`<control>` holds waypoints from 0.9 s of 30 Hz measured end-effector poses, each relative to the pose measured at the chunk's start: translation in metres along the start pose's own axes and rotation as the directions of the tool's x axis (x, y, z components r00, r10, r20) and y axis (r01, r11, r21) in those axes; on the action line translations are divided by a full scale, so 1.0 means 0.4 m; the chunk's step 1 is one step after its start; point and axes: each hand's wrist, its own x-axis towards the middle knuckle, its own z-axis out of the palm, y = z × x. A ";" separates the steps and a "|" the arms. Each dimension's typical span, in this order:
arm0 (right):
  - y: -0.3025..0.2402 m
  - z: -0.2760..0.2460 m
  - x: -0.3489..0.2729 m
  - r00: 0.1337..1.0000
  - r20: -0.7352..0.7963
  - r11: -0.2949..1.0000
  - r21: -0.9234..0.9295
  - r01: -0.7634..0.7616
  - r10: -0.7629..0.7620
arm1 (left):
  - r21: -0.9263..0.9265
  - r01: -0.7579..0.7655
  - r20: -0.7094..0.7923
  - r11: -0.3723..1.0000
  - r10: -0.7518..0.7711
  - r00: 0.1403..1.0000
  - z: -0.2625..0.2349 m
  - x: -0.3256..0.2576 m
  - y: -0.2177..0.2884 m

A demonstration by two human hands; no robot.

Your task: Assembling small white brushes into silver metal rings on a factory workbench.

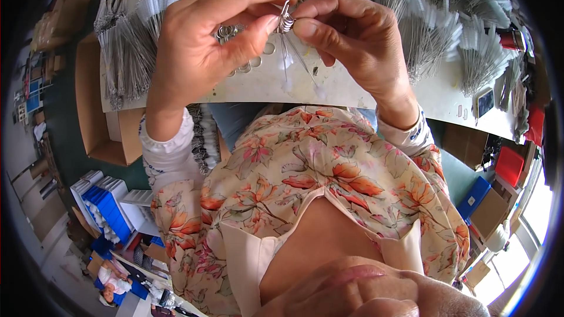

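Observation:
Up at the table edge, my left hand and my right hand meet at a small bunch of wire loops. The left thumb presses against the loops from one side, its index finger stretched above them and its other fingers partly hidden. From the other side, the right thumb and index finger pinch the loops. Thin wire brushes hang from the bunch, their pale bristle ends pointing down toward me. Behind the left hand lie several loose metal rings on the white table.
Thick bundles of wire brushes line the table's left and far sides, with more bundles at the right. A phone lies near the right edge. An open cardboard box stands left. Another person is at the lower left.

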 end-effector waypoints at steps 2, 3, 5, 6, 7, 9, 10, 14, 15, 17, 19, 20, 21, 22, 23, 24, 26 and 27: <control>0.010 -0.002 0.000 1.000 -0.027 1.000 -0.014 0.011 -0.011 | 0.144 -0.047 0.061 0.988 0.039 0.997 -0.007 0.014 0.006; 0.013 -0.003 0.000 1.000 -0.017 1.000 0.002 -0.011 0.011 | 0.242 -0.041 0.075 0.969 0.024 0.997 -0.012 0.013 0.002; 0.021 -0.008 0.002 1.000 -0.003 0.999 0.017 -0.031 0.031 | 0.340 -0.035 0.083 0.940 0.007 0.996 -0.015 0.007 -0.012; 0.025 -0.013 0.003 0.999 0.014 0.998 0.052 -0.046 0.045 | -0.027 0.229 0.049 0.973 -0.227 0.973 -0.009 -0.007 -0.029; 0.029 -0.016 0.003 0.998 0.032 0.994 0.086 -0.062 0.059 | -0.389 0.444 0.100 0.807 -0.442 0.891 -0.006 -0.018 -0.043; 0.039 -0.010 0.005 0.999 0.016 0.994 0.096 -0.052 0.050 | -0.561 0.466 0.191 0.684 -0.441 0.877 -0.009 -0.027 -0.071; 0.041 -0.008 0.007 0.999 -0.004 0.993 0.107 -0.041 0.041 | -0.701 0.481 0.281 0.526 -0.416 0.865 -0.010 -0.030 -0.076; 0.044 -0.015 0.010 0.997 0.027 0.991 0.105 -0.080 0.078 | 0.177 0.299 -0.009 0.938 -0.302 0.953 0.004 -0.017 -0.027; 0.040 -0.014 0.012 0.997 0.038 0.990 0.125 -0.068 0.063 | 0.263 0.112 0.025 0.958 -0.122 0.992 0.002 -0.012 -0.028; 0.032 -0.013 0.013 0.997 0.053 0.988 0.144 -0.055 0.047 | 0.406 -0.122 0.092 0.906 0.093 0.991 -0.006 -0.001 -0.014; 0.023 -0.011 0.011 0.992 0.105 0.987 0.139 -0.083 0.069 | 0.209 0.114 0.041 0.971 -0.125 0.991 -0.012 -0.021 -0.008; 0.022 -0.008 0.010 0.991 0.114 0.987 0.137 -0.082 0.067 | -0.005 0.341 0.036 0.940 -0.341 0.939 -0.011 -0.035 -0.006; 0.022 -0.005 0.011 0.995 0.101 0.989 0.144 -0.033 0.019 | -0.508 0.369 0.021 0.778 -0.417 0.909 0.001 -0.046 -0.024; 0.023 -0.002 0.011 0.996 0.089 0.989 0.150 0.015 -0.029 | -0.508 0.365 0.011 0.780 -0.418 0.908 0.002 -0.051 -0.018; 0.025 -0.003 0.011 0.995 0.093 0.989 0.148 0.017 -0.031 | -0.611 0.431 0.074 0.664 -0.494 0.866 0.000 -0.052 -0.013; 0.027 -0.006 0.011 0.993 0.115 0.988 0.154 -0.002 -0.016 | -0.697 0.484 0.146 0.529 -0.556 0.818 -0.002 -0.049 -0.001; 0.032 -0.005 0.007 0.990 0.140 0.988 0.154 -0.020 -0.002 | -0.662 0.499 0.204 0.559 -0.505 0.838 -0.007 -0.045 0.036; 0.034 -0.004 0.003 0.990 0.139 0.989 0.148 -0.024 0.004 | -0.369 0.488 0.134 0.791 -0.474 0.870 -0.006 -0.048 0.044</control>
